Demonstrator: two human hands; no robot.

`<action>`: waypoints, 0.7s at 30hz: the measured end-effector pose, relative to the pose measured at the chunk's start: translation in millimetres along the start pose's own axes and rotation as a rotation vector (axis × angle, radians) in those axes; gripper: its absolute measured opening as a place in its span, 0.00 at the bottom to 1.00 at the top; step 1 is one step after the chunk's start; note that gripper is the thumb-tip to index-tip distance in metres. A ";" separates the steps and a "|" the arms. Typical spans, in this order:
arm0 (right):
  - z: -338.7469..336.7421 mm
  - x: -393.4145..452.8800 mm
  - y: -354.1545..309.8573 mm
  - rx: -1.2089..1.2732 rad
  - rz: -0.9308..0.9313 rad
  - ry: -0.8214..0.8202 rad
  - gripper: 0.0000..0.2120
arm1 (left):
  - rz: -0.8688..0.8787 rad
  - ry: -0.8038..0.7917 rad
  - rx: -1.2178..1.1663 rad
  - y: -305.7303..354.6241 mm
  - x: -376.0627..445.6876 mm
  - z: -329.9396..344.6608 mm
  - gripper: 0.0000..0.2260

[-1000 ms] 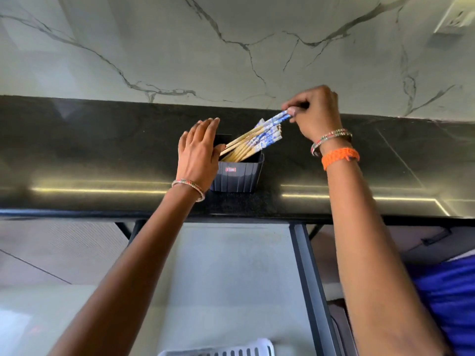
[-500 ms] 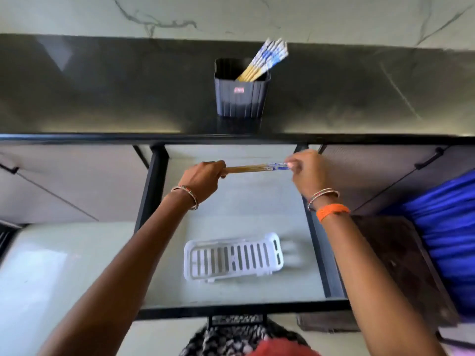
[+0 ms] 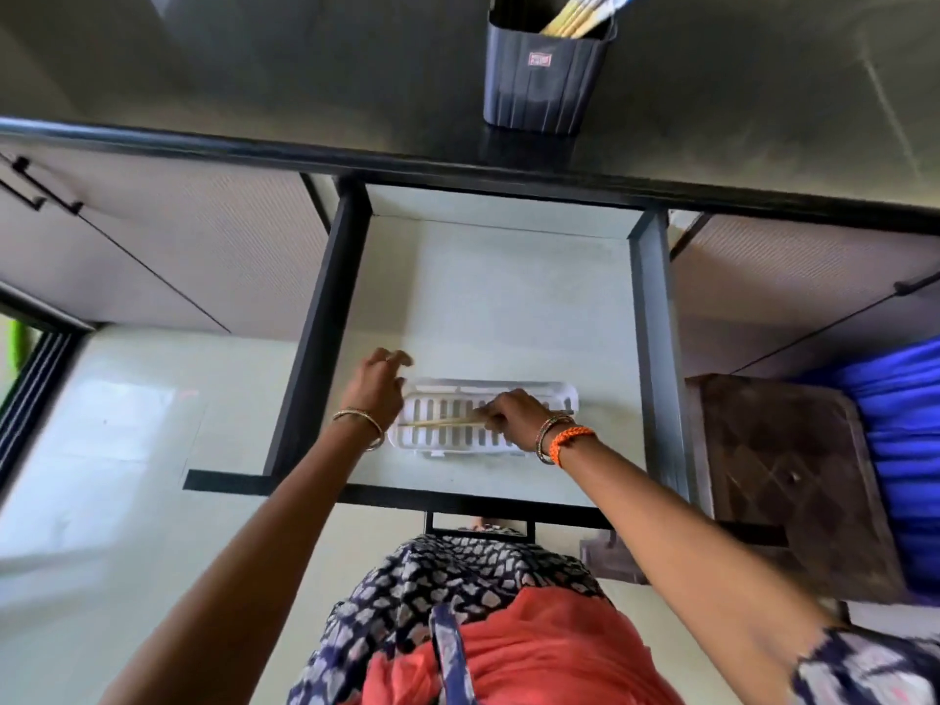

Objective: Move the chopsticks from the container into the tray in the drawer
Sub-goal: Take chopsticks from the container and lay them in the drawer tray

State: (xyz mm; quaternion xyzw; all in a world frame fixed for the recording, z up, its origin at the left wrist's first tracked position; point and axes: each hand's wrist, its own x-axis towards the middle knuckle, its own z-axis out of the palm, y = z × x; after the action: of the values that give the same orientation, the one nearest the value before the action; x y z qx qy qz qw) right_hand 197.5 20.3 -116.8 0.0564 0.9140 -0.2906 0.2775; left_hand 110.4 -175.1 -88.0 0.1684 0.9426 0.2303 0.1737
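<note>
A dark ribbed container [image 3: 544, 76] stands on the black counter and holds several chopsticks [image 3: 580, 12] with blue-white tops. Below, a white slotted tray [image 3: 562, 394] lies in the open drawer [image 3: 483, 287]. One chopstick [image 3: 440, 423] lies lengthwise across the tray's slots. My right hand [image 3: 511, 419] pinches its right end, low over the tray. My left hand [image 3: 379, 386] hovers at the tray's left end, fingers spread, holding nothing.
The drawer has dark side rails [image 3: 318, 328] and a black front edge [image 3: 458, 498]. A brown wooden stool [image 3: 793, 480] and blue cloth [image 3: 900, 440] sit to the right. Cabinet fronts with black handles [image 3: 35, 188] flank the drawer.
Both hands came down from the counter edge to the tray with the chopstick. My left hand let go of it. The view tilted down.
</note>
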 end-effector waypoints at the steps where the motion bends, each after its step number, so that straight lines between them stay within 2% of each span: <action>1: 6.0 3.3 2.6 0.007 0.009 -0.015 0.16 | -0.092 0.008 -0.028 -7.2 -2.2 0.5 0.12; 5: 22.4 11.2 4.6 0.050 0.008 -0.049 0.19 | -0.369 -0.041 -0.168 -19.4 -12.3 3.1 0.06; 8: 26.1 12.6 7.8 0.020 -0.021 -0.020 0.16 | -0.480 -0.134 -0.298 -17.3 -15.0 8.1 0.11; 12: 23.8 13.0 6.1 -0.067 -0.022 0.025 0.10 | -0.533 -0.114 -0.348 -18.7 -14.5 12.7 0.09; 19: 14.4 13.2 -3.0 -0.132 -0.008 -0.036 0.10 | -0.566 -0.187 -0.371 -18.2 -10.5 9.6 0.09; 21: -1.3 10.0 -10.4 -0.103 -0.011 -0.013 0.10 | -0.531 -0.223 -0.308 -13.6 -8.0 3.1 0.10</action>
State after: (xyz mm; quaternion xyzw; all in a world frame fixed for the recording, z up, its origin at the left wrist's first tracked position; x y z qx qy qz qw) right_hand 185.8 11.9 -116.1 0.0350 0.9262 -0.2450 0.2843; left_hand 115.5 -188.6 -95.3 -0.0871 0.8829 0.2969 0.3533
